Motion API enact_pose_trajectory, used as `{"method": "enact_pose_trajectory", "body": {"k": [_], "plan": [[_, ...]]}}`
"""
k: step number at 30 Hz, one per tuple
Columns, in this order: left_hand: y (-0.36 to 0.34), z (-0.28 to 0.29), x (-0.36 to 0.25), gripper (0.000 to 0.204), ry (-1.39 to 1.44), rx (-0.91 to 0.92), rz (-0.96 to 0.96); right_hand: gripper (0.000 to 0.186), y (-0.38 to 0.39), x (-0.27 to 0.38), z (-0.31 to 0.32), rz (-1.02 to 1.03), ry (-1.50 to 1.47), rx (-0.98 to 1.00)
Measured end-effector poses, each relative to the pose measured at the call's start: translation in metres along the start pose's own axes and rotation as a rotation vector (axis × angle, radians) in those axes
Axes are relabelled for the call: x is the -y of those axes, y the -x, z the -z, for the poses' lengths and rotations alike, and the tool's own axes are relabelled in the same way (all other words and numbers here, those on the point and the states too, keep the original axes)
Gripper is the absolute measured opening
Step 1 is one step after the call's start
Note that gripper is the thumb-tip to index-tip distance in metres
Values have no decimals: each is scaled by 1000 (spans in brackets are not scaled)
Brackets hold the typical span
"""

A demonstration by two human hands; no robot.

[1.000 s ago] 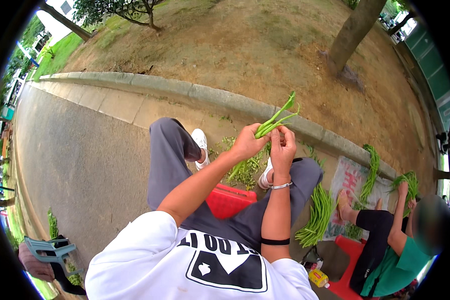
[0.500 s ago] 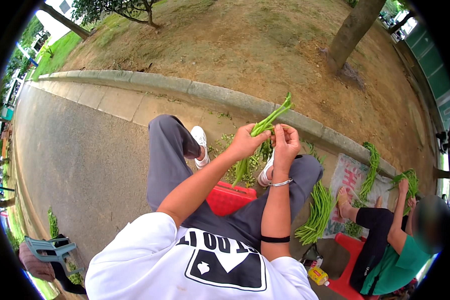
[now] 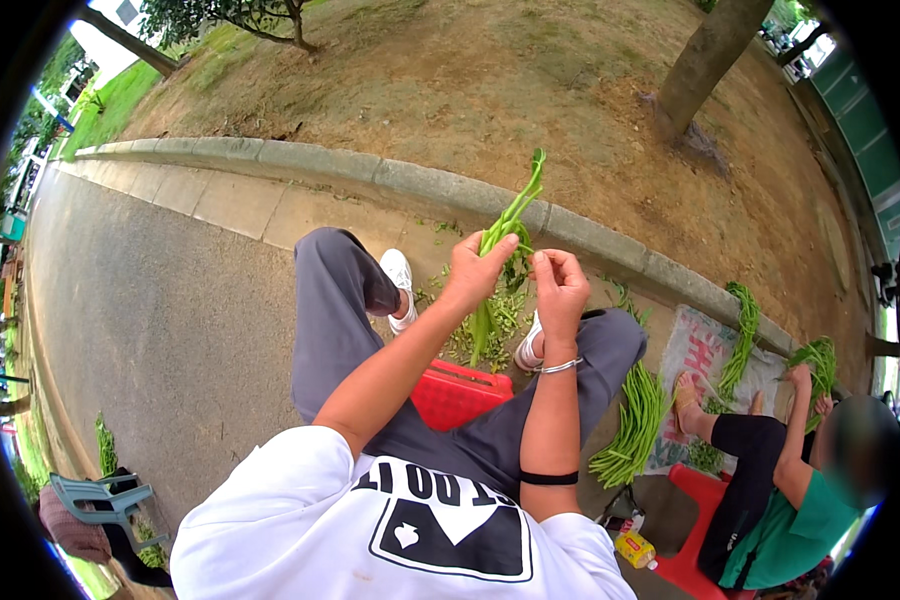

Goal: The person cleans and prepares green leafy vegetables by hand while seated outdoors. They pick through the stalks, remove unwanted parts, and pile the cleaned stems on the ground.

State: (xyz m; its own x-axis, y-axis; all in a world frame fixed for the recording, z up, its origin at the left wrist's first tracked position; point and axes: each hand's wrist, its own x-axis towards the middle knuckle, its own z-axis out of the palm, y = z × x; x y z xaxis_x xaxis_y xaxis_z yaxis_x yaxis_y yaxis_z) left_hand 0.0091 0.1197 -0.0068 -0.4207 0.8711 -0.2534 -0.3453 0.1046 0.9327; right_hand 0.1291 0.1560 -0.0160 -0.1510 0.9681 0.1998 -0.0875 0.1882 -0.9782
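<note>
My left hand [image 3: 478, 270] is closed round a small bunch of long green vegetable stems [image 3: 515, 208]. The stems stick out above the thumb and hang down below the palm. Beside it, a little to the right, my right hand [image 3: 562, 288] has thumb and forefinger pinched together near the bunch. What is between those fingertips is too small to make out. Under the hands, green leaf scraps and trimmings [image 3: 460, 340] lie scattered on the ground between my white shoes [image 3: 397, 285].
A red plastic stool [image 3: 460, 393] is below me. A pile of green stems [image 3: 630, 425] lies right, beside a plastic sheet [image 3: 685, 345] with more stems [image 3: 742, 335]. Another person [image 3: 785, 520] sits far right, hands on greens. A stone kerb [image 3: 430, 185] runs ahead.
My left hand has shifted left and slightly up, taking the stems with it, which now stand more upright. My right hand has drawn a little apart from the left.
</note>
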Motion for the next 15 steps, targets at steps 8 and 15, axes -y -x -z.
{"method": "enact_pose_trajectory", "body": {"k": [8,15], "plan": [[-8,9,2,20,-24,-79,-114,11,5,-5,-1,74,410,158],[-8,8,4,18,-72,-98,-116,10,4,-3,-2,146,551,128]]}}
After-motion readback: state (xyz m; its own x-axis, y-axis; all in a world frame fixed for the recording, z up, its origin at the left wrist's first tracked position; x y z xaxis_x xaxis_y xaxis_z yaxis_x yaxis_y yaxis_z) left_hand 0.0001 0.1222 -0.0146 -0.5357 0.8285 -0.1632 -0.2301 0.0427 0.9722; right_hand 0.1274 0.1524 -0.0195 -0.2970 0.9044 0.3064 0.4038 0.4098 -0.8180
